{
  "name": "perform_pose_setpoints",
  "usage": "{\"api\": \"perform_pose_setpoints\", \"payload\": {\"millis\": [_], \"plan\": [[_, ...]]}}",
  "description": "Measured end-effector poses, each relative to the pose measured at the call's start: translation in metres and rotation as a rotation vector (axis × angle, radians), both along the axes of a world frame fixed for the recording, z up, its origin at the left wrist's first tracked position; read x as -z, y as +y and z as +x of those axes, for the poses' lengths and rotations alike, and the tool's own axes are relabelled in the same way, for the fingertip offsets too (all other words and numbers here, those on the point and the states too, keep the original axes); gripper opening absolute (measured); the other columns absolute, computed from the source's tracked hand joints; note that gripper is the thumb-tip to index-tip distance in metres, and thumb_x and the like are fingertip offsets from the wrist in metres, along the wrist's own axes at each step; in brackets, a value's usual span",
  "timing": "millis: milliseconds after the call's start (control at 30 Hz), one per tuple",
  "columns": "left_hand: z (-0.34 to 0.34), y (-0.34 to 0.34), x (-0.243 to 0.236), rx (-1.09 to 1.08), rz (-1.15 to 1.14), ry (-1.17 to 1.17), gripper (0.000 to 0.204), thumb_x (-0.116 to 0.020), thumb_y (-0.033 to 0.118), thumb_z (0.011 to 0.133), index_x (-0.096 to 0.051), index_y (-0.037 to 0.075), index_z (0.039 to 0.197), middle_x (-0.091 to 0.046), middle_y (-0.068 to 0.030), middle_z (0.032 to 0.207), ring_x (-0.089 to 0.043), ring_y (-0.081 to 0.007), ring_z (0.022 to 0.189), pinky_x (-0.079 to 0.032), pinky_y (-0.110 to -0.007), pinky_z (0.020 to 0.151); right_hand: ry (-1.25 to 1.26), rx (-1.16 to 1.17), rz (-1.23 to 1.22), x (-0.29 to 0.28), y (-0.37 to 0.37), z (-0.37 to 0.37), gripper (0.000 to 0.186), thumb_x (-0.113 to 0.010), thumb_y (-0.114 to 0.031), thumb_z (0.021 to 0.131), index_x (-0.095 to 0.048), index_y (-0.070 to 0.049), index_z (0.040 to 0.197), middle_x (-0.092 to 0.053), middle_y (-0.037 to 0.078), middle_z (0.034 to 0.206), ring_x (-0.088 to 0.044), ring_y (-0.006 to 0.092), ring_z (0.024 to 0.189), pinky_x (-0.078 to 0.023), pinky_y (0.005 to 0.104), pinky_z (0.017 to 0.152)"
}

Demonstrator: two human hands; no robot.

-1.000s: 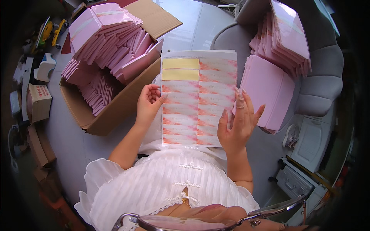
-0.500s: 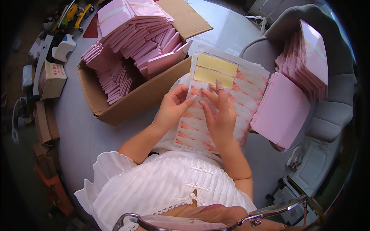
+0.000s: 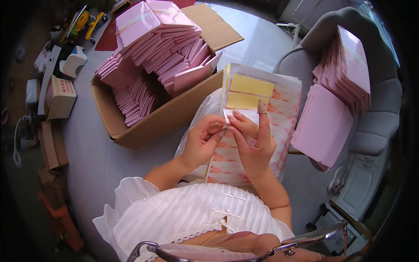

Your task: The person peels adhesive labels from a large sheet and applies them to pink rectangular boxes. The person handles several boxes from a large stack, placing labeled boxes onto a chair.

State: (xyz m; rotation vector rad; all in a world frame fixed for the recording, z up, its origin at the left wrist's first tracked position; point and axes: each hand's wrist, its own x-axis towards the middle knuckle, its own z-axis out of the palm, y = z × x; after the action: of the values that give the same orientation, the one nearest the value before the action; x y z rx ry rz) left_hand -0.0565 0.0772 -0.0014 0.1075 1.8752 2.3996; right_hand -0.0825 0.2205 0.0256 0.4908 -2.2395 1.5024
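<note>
A sheet of labels (image 3: 223,153) with orange-red floral prints lies over my lap, on top of further printed sheets. Two bare yellow strips (image 3: 251,85) show near its top, where the backing has no label. My left hand (image 3: 198,142) pinches the sheet's left edge, just below the yellow strips. Close beside it, my right hand (image 3: 255,144) has thumb and fingers pressed together at the same edge. Its index finger sticks up, with a beige cover (image 3: 262,106) on the tip. Whether a label corner is lifted between the fingertips is hard to see.
At the left stands an open cardboard box (image 3: 155,120) packed with pink folded cases (image 3: 163,41), stacked above its rim. A grey chair (image 3: 301,59) at the right carries more pink cases (image 3: 323,124). Small cartons (image 3: 61,97) and a white stool (image 3: 73,62) line the far left.
Both hands have come together at the sheet's left edge, and the right fingers have closed there. In the picture, the sheet and hands sit slightly lower and further right.
</note>
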Motion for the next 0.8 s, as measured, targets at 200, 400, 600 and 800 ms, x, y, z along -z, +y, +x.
{"api": "perform_pose_setpoints", "payload": {"millis": [200, 400, 600, 800], "plan": [[0.003, -0.001, -0.002, -0.003, -0.090, 0.064, 0.025, -0.053, -0.006, 0.092, -0.053, 0.004, 0.115, -0.065, -0.0049, 0.100, -0.062, -0.0068, 0.089, -0.049, -0.019, 0.071, -0.002, -0.022, 0.002, -0.005, 0.005, 0.006, 0.073, -0.070, 0.003, 0.079, -0.031, 0.008, 0.140, -0.072, 0.011, 0.091, -0.070, 0.0239, 0.093, -0.056, 0.0279, 0.076], [0.008, -0.002, -0.001, 0.016, -0.109, 0.056, 0.022, -0.052, -0.005, 0.093, -0.050, 0.004, 0.113, -0.066, -0.0071, 0.102, -0.063, -0.0100, 0.094, -0.049, -0.020, 0.076, -0.104, 0.006, -0.033, -0.005, 0.004, 0.010, 0.071, -0.068, 0.005, 0.079, -0.031, 0.008, 0.139, -0.072, 0.012, 0.092, -0.070, 0.0207, 0.088, -0.055, 0.0262, 0.075], [0.009, -0.004, 0.007, -0.040, 0.053, -0.128, 0.031, -0.051, -0.003, 0.094, -0.042, 0.004, 0.123, -0.067, -0.0128, 0.105, -0.064, -0.0122, 0.094, -0.050, -0.022, 0.079, -0.607, 0.054, -0.729, -0.012, 0.010, 0.009, 0.073, -0.067, 0.003, 0.083, -0.024, 0.005, 0.141, -0.070, 0.012, 0.095, -0.067, 0.0145, 0.087, -0.053, 0.0242, 0.079], [0.002, -0.010, 0.027, -0.159, 0.265, -0.225, 0.038, -0.052, -0.004, 0.092, -0.035, 0.002, 0.125, -0.064, -0.0200, 0.108, -0.066, -0.0197, 0.093, -0.054, -0.030, 0.080, -0.499, 0.245, -1.026, -0.022, 0.035, 0.003, 0.065, -0.066, 0.003, 0.084, -0.029, 0.001, 0.138, -0.069, 0.010, 0.090, -0.066, 0.0124, 0.084, -0.058, 0.0299, 0.076]]}}
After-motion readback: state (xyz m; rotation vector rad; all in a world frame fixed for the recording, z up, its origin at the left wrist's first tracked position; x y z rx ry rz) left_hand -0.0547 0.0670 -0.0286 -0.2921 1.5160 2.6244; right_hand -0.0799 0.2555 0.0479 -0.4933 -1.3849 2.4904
